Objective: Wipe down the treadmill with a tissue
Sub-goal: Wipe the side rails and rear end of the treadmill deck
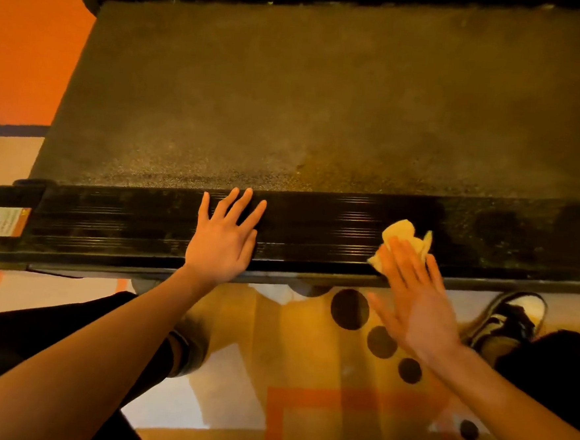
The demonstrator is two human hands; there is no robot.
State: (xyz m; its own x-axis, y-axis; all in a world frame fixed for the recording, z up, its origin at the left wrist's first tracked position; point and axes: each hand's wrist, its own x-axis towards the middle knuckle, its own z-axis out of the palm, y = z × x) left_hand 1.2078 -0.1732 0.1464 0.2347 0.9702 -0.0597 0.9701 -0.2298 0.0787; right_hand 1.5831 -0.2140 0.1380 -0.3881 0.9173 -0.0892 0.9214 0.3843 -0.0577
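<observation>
Entry, one moment, head view.

- Treadmill (pixel 290 99): lay across the frame, belt dusty. Its ribbed side rail (pixel 333 223) was nearest me and looked grimier on the right.
- Left hand (pixel 223 241): I had it flat on the rail, fingers straight and spread, gripping nothing. I judged it a brace while I leaned in.
- Right hand (pixel 417 297): blurred, fingers extended, with the tips pressing down rather than curling.
- Tissue (pixel 404 236): crumpled and yellowish, pinned on the rail under those fingertips, well apart from the left hand. A flat press suits a sliding wipe.
- Warning sticker (pixel 2 222): at the rail's left end.
- Shoe (pixel 511 321): on the patterned floor below the rail.
</observation>
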